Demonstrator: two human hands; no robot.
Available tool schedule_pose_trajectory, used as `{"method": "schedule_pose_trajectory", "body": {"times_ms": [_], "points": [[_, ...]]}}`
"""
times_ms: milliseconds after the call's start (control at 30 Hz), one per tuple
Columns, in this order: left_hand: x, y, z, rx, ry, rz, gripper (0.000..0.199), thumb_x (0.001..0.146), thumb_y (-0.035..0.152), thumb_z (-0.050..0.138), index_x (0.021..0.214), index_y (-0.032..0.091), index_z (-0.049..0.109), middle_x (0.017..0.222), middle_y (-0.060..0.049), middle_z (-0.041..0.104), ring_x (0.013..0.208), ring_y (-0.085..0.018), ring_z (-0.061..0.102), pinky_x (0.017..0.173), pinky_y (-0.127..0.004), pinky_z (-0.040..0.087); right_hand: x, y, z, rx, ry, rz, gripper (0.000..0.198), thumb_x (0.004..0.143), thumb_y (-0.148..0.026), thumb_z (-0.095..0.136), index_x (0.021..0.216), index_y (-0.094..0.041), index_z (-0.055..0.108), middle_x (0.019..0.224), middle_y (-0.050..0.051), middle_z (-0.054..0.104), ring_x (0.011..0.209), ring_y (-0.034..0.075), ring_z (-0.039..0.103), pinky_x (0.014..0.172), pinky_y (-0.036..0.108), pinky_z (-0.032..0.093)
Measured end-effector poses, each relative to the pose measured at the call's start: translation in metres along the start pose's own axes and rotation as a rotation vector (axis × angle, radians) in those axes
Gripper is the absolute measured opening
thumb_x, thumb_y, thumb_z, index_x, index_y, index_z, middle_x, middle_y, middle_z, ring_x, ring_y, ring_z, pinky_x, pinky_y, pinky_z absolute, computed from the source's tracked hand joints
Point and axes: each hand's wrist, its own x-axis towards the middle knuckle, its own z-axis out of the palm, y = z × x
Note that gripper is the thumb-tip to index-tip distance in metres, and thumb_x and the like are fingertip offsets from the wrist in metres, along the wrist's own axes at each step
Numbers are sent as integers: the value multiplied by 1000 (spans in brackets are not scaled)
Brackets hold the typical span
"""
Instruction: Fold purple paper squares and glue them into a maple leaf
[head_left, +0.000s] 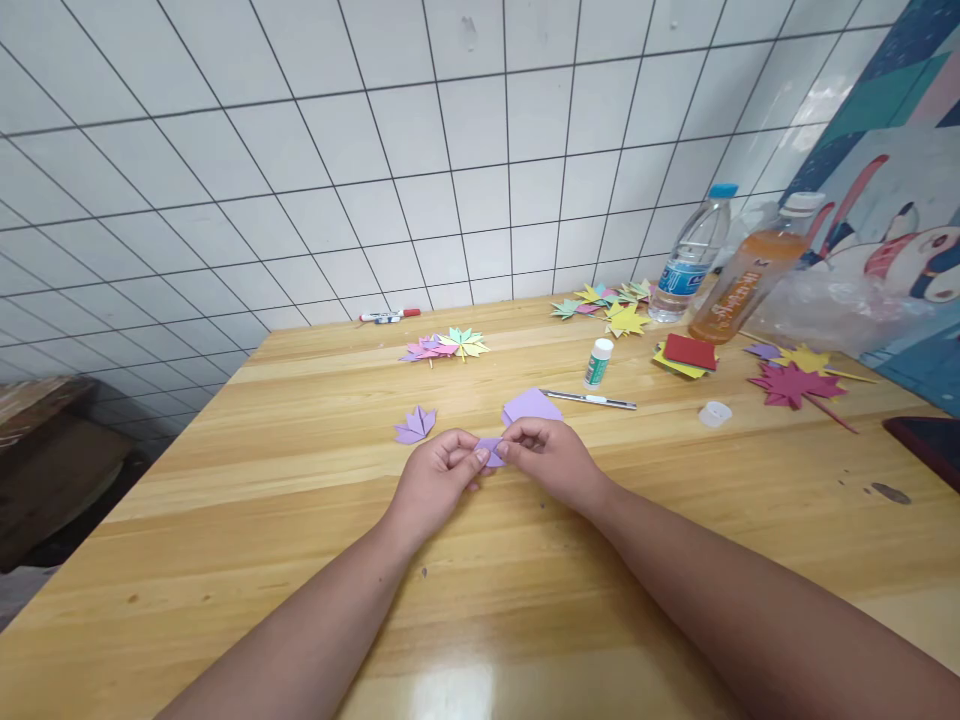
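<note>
Between my two hands, just above the wooden table, is a small folded piece of purple paper point(491, 458). My left hand point(442, 475) pinches its left side with thumb and fingers. At its right side, my right hand point(551, 458) grips the paper the same way. Right behind the hands lie flat purple paper squares point(534, 404), partly hidden by my right hand. To the left of them rests a purple folded paper leaf piece point(416, 425) with several points.
Behind the squares lie a pen point(589, 400) and an upright glue stick point(598, 364); its cap point(715, 413) sits to the right. Farther back are paper leaves point(463, 343), markers point(390, 316), red and yellow paper squares point(690, 352), a water bottle point(684, 265) and an orange drink bottle point(742, 280).
</note>
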Motion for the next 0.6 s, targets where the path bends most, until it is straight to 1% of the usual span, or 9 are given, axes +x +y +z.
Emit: {"method": "schedule_pose_trajectory", "body": {"times_ms": [100, 167, 267, 333, 367, 467, 533, 600], "points": [[-3, 4, 2, 76, -8, 64, 26, 74, 41, 62, 81, 16, 60, 69, -2, 65, 63, -13, 59, 56, -23, 46, -1, -2, -1, -74, -4, -25, 17, 74, -31, 57, 68, -16, 60, 61, -2, 57, 57, 10, 48, 54, 21, 38], [-3, 5, 1, 114, 14, 93, 27, 74, 42, 62, 79, 16, 62, 71, -3, 64, 64, -13, 57, 55, -22, 45, -3, -4, -1, -128, -4, -33, 17, 75, -31, 57, 68, -16, 61, 60, -2, 56, 55, 9, 47, 53, 20, 37], [-1, 5, -2, 103, 96, 78, 28, 73, 44, 62, 75, 16, 63, 67, -1, 62, 59, -12, 54, 52, -21, 43, -6, -7, 0, -134, -45, -56, 16, 76, -32, 56, 79, -17, 61, 66, -2, 58, 57, 9, 48, 53, 19, 38], [0, 4, -6, 75, 138, 65, 27, 73, 43, 62, 75, 16, 65, 67, -1, 62, 57, -11, 52, 52, -22, 42, -7, -7, 2, -169, -63, -92, 20, 73, -33, 60, 86, -18, 60, 72, -1, 59, 61, 10, 51, 54, 19, 39], [1, 3, -7, 64, 145, 63, 27, 72, 43, 63, 75, 16, 65, 67, -1, 62, 57, -11, 52, 53, -22, 41, -8, -7, 3, -203, -61, -110, 22, 71, -33, 62, 87, -18, 60, 73, -1, 59, 63, 10, 51, 54, 19, 39], [1, 2, -7, 62, 134, 65, 26, 73, 41, 63, 75, 15, 66, 68, -1, 62, 59, -12, 52, 54, -22, 41, -7, -3, 5, -285, -23, -117, 15, 73, -32, 60, 78, -18, 60, 68, -2, 58, 61, 10, 51, 54, 20, 37], [1, 2, -6, 86, 120, 74, 25, 73, 41, 62, 75, 16, 66, 68, -1, 63, 61, -12, 54, 57, -23, 43, -5, 0, 4, -277, -8, -86, 15, 76, -32, 57, 74, -18, 59, 63, -3, 56, 57, 9, 48, 52, 20, 35], [0, 2, -4, 107, 106, 95, 24, 72, 40, 64, 79, 17, 66, 73, -2, 66, 67, -13, 58, 63, -24, 45, -3, 2, 3, -252, 11, -59, 15, 76, -32, 55, 72, -18, 58, 61, -3, 55, 54, 9, 46, 51, 20, 35]]}}
